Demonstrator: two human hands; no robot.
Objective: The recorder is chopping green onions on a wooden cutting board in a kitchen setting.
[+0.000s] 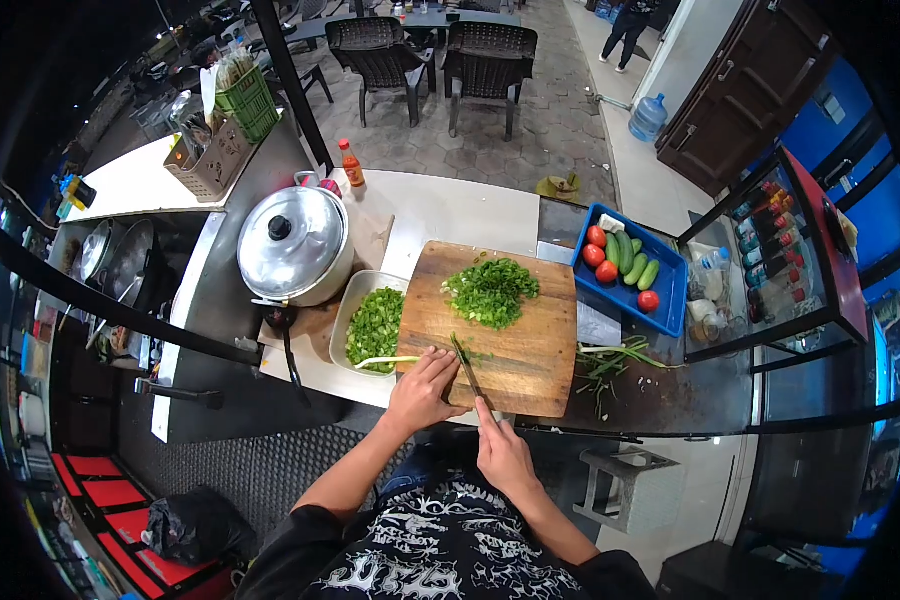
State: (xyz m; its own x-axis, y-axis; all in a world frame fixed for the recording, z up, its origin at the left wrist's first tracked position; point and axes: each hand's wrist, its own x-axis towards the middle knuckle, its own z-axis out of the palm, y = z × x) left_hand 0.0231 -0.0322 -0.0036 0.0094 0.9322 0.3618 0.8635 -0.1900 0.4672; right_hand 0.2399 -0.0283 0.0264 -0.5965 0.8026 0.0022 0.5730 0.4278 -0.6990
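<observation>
My left hand (422,386) presses a green onion stalk (386,361) onto the lower left of a wooden cutting board (536,345). The stalk's pale end sticks out leftward past the board's edge. In my right hand (505,450) is a knife (469,371), its blade right beside my left fingertips. A few green bits lie along the blade. Farther up the board sits a heap of chopped green onion (491,291). Left of the board, partly under its edge, a white plastic tub (340,352) holds more chopped green onion (373,326).
A lidded aluminium pot (292,240) and a black ladle (291,360) are at left. A sauce bottle (352,163) stands behind. At right, a blue tray (664,274) holds tomatoes and cucumbers, above loose green onion trimmings (619,356). A glass display case (772,255) borders the counter.
</observation>
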